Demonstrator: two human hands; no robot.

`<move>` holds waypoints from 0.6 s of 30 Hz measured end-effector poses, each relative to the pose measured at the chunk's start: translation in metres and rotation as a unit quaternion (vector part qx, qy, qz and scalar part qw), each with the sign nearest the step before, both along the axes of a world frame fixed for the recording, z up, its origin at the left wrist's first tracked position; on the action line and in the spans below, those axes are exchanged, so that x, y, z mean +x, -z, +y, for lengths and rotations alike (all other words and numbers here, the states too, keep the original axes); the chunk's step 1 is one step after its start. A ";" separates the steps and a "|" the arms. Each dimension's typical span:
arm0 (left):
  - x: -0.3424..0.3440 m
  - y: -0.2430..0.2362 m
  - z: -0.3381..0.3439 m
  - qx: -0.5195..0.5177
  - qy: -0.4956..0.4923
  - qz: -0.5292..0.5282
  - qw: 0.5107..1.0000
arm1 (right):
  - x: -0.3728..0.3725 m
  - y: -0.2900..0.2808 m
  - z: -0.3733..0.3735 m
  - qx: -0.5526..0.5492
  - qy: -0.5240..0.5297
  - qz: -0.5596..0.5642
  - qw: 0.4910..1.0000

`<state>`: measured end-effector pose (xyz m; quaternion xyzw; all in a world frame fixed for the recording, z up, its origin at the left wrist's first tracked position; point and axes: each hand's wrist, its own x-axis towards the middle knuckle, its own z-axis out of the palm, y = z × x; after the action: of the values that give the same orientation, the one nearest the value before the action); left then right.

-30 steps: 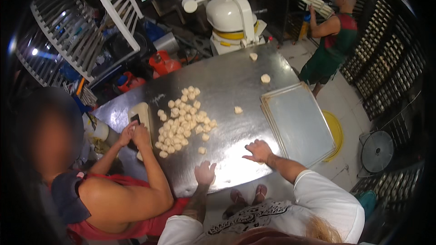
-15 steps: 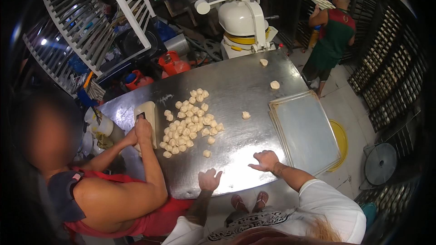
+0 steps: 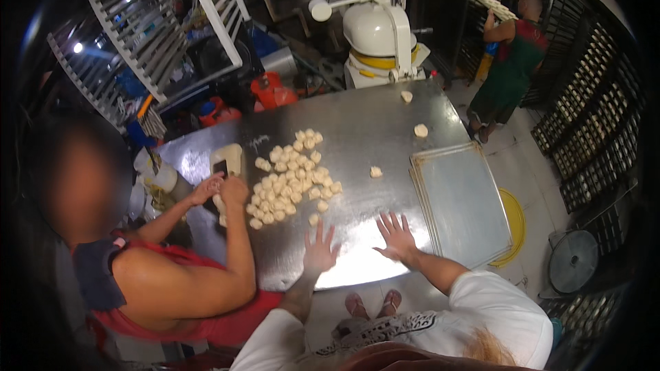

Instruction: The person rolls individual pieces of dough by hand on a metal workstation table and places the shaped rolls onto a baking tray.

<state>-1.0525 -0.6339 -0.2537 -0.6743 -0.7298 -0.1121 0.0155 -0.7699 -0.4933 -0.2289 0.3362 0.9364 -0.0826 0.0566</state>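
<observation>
My left hand [image 3: 320, 250] is spread over the near part of the steel table [image 3: 344, 124], fingers pointing away from me, with nothing in it. Just past its fingertips lies a piece of dough [image 3: 314, 220], close to a large heap of dough pieces [image 3: 285, 182]. My right hand [image 3: 397, 238] is also open and empty, fingers apart, to the left of a stack of flat metal trays [image 3: 460, 206]. I cannot tell whether either palm touches the table. Farther off sit a few single dough pieces, one of them [image 3: 376, 172] beyond my right hand.
At my left a co-worker in red holds a dark-bladed scraper [image 3: 221, 168] at a long slab of dough [image 3: 232, 158]. A white machine [image 3: 378, 34] stands beyond the table. Another person [image 3: 512, 62] is by the racks at far right. A yellow round tub [image 3: 510, 227] is beside the trays.
Both my hands have moved forward, and their fingers have stretched out and spread. The co-worker's hands have shifted on the dough slab. The whole view has tilted slightly.
</observation>
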 end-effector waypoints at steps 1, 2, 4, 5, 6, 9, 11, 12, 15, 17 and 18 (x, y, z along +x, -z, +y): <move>0.010 -0.007 0.011 -0.014 -0.001 -0.009 1.000 | -0.005 0.002 0.005 -0.002 0.046 0.018 0.999; 0.016 -0.016 0.012 -0.070 -0.033 -0.063 0.995 | -0.007 0.010 -0.006 -0.009 0.091 0.040 0.995; 0.025 -0.025 -0.015 -0.151 -0.071 -0.104 0.981 | 0.017 0.017 -0.043 -0.010 0.086 0.031 0.996; 0.033 -0.010 -0.045 -0.151 -0.071 -0.100 0.981 | 0.034 0.025 -0.066 -0.001 0.072 0.014 0.997; 0.035 0.018 -0.090 -0.070 -0.048 -0.018 0.996 | 0.051 0.027 -0.101 -0.050 0.058 0.039 0.996; 0.047 -0.002 -0.085 -0.085 -0.050 -0.007 0.995 | 0.063 0.025 -0.113 -0.095 0.055 0.093 0.990; 0.045 -0.020 -0.051 -0.187 -0.076 -0.079 0.976 | 0.045 0.032 -0.082 -0.044 0.051 0.118 0.991; 0.036 -0.015 -0.022 -0.097 -0.075 -0.047 0.991 | 0.026 0.040 -0.054 0.014 0.041 0.114 0.993; 0.018 -0.013 0.033 0.019 -0.121 -0.036 0.992 | -0.020 0.030 -0.005 0.022 0.066 0.097 0.993; 0.029 -0.005 0.019 0.047 -0.167 -0.059 0.983 | -0.018 0.035 -0.008 0.019 0.098 0.085 0.991; 0.043 -0.002 -0.004 -0.023 -0.159 -0.091 0.983 | 0.000 0.043 -0.030 0.022 0.082 0.099 0.991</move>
<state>-1.0096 -0.6384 -0.2520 -0.5365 -0.8286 -0.1523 -0.0489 -0.7698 -0.5232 -0.2721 0.4030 0.9084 -0.0995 -0.0508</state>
